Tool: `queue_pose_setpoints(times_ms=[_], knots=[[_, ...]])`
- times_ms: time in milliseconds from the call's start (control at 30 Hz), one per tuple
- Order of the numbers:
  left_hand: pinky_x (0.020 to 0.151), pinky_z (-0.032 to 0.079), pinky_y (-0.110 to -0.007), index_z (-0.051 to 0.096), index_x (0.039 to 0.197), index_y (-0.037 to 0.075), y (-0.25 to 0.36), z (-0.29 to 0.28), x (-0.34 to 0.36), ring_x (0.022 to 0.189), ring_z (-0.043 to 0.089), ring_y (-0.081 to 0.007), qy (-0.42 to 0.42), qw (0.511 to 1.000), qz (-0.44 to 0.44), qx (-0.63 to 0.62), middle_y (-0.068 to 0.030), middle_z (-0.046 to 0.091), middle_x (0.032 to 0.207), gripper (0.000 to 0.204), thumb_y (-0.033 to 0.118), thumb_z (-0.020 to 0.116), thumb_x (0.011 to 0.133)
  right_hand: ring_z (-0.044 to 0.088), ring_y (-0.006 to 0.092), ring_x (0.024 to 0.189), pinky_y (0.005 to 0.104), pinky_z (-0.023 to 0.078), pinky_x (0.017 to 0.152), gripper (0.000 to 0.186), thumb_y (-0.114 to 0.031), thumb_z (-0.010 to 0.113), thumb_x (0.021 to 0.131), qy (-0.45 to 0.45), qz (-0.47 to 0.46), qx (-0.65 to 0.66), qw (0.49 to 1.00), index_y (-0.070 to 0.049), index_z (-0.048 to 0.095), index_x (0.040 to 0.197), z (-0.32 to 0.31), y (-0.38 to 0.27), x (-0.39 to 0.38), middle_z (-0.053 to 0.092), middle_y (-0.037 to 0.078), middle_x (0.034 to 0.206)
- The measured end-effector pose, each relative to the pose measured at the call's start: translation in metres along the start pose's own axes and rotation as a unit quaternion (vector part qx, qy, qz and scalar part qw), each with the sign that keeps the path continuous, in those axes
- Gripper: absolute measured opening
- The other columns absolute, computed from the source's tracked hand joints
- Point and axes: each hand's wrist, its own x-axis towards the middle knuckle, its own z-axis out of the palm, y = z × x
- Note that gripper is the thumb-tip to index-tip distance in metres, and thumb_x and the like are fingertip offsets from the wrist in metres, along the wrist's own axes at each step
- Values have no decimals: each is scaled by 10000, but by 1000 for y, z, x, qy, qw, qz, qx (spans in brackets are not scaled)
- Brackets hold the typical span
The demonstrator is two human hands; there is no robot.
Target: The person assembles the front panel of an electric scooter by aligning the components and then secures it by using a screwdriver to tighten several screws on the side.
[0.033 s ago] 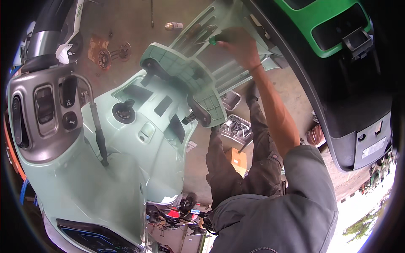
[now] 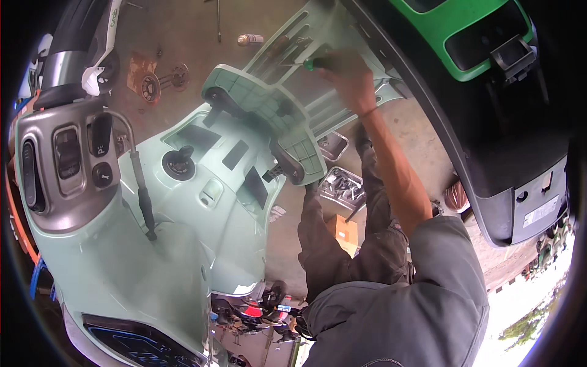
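Observation:
My right hand (image 2: 353,76) reaches forward over a pale green slatted scooter panel (image 2: 318,101). Its fingers are wrapped around a screwdriver (image 2: 309,63) with a green handle, whose thin shaft points left over the slats. What the tip touches is too blurred to tell. Left of the hand, a curved pale green panel with a ribbed inner side (image 2: 263,119) stands up from the scooter's body. Nowhere in the picture does my left hand show.
The scooter's handlebar switch housing (image 2: 67,165) and pale green front body (image 2: 122,269) fill the left side. A black and green seat part (image 2: 489,122) arches over the right. On the floor lie a tray of metal parts (image 2: 342,188), a cardboard box (image 2: 342,231) and a spray can (image 2: 250,40).
My right hand and the screwdriver have shifted slightly down. The seat part sits a little differently in the picture as the view moves slightly.

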Motion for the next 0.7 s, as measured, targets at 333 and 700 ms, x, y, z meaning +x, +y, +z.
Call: queue_pose_setpoints(times_ms=[333, 700], knots=[[828, 522, -382, 562, 1160, -72, -13, -24, -23, 922, 627, -278, 22, 999, 20, -36, -201, 628, 1098, 488, 257, 758, 857, 607, 317, 1002, 394, 507, 829, 396, -6, 763, 704, -14, -67, -74, 995, -57, 673, 1086, -79, -63, -136, 625, 119, 1110], [755, 506, -408, 540, 1100, -108, -41, -26, -32, 863, 598, -265, 60, 996, 52, -30, -193, 611, 1046, 673, 393, 836, 761, 569, 286, 936, 392, 491, 774, 543, -116, 697, 719, -328, -291, -28, 898, -91, 606, 1253, -90, -120, -101, 585, 94, 1016]])
